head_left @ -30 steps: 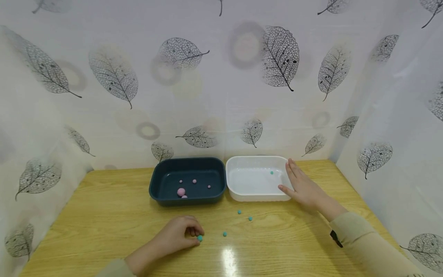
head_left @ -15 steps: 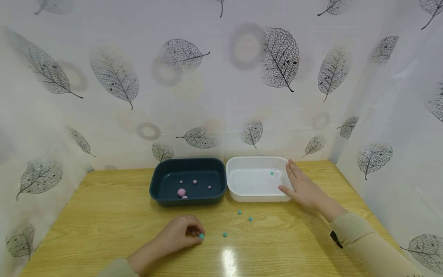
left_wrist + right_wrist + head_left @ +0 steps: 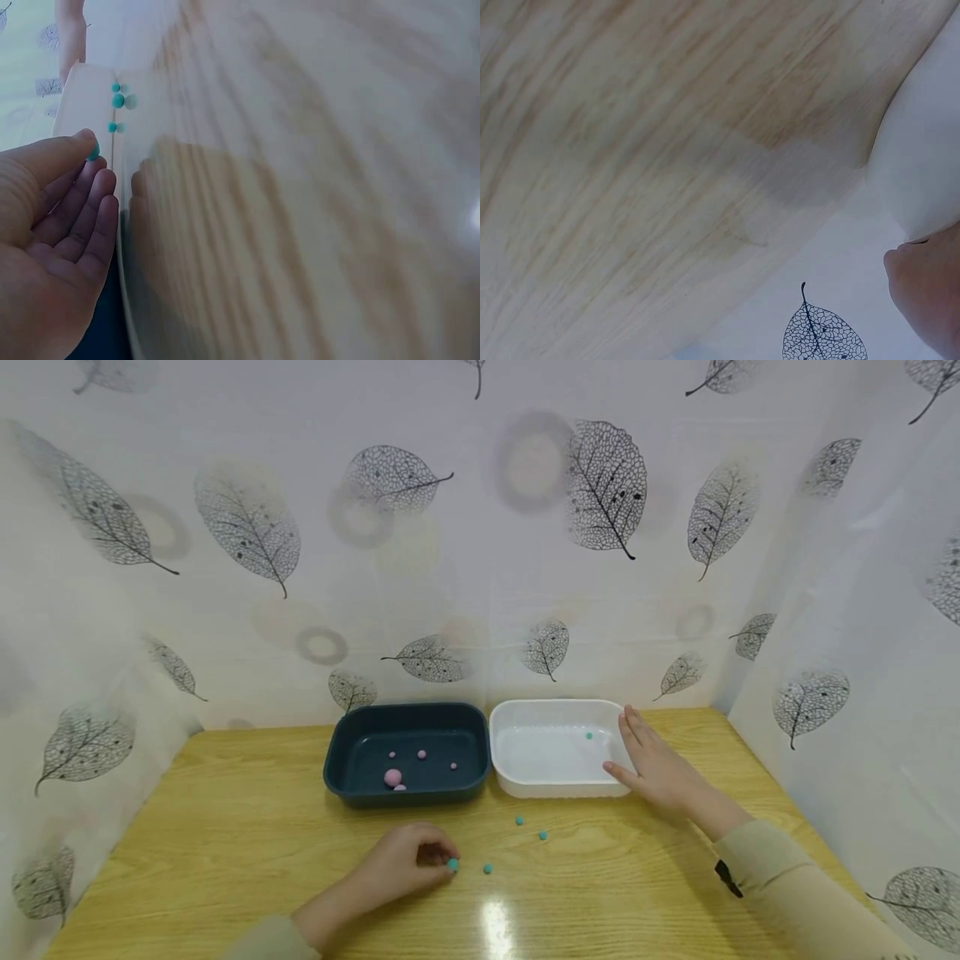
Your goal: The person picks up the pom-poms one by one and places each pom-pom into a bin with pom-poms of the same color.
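Between thumb and index finger, my left hand (image 3: 401, 864) pinches a small teal ball (image 3: 452, 865) just above the table. The left wrist view shows the same teal ball (image 3: 94, 152) at the thumb tip, the other fingers loosely bent. Three more teal balls lie on the wood to its right, the nearest one (image 3: 487, 868) close to my fingertips. My right hand (image 3: 663, 772) rests with straight fingers on the right rim of the white tray (image 3: 558, 789). One tiny teal ball (image 3: 588, 736) sits inside that tray.
Left of the white tray, almost touching it, stands a dark blue tray (image 3: 408, 797) with several pink balls (image 3: 393, 777) of different sizes. Both trays stand near the back of the wooden table (image 3: 202, 852), before a leaf-printed curtain (image 3: 465, 568).
My left hand has moved a little right and away from me, carrying the pinched teal ball towards the loose ones. The right hand and both trays stay where they were.
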`<state>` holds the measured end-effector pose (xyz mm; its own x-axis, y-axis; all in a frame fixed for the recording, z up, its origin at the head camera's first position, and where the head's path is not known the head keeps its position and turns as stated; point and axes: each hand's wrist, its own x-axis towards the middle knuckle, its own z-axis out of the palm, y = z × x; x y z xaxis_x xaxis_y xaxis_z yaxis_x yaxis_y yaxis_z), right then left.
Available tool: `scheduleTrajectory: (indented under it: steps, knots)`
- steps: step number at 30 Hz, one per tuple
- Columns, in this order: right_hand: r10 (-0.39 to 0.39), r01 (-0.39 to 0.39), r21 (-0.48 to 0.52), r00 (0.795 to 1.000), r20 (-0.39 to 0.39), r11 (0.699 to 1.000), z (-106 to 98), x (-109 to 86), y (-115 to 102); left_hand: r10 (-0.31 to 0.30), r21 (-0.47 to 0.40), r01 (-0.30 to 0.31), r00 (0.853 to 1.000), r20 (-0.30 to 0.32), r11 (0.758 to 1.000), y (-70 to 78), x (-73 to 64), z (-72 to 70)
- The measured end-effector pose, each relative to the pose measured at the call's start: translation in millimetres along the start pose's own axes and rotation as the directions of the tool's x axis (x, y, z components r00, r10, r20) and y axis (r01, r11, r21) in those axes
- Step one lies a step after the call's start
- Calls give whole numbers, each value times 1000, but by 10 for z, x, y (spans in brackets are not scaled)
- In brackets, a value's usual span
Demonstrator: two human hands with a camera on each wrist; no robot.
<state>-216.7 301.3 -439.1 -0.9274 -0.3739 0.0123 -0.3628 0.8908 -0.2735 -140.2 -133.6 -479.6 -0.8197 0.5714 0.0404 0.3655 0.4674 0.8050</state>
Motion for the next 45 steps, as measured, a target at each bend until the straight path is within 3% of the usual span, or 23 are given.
scheduleTrajectory:
  steps: [6, 12, 23, 32, 45]
  knots:
    - [-2, 2, -12, 1000, -6, 1000, 12, 8, 5, 18, 14, -18, 1000, -21, 1000, 69, 94, 39]
    - [-3, 3, -17, 1000, -10, 1000, 17, 8, 9, 85, 26, -83, 994, -64, 996, 115, 187, 105]
    - [2, -2, -8, 1000, -4, 1000, 23, 1, 27, 128, -49, -136, 982, -137, 990, 207, 383, 198]
    - [6, -6, 1, 1000, 9, 1000, 4, 0, 10, 171, -57, -187, 962, -212, 981, 336, 568, 212]
    - [1, -1, 0, 1000, 3, 1000, 1, -2, 13, 187, -112, -218, 954, -236, 970, 517, 848, 170]
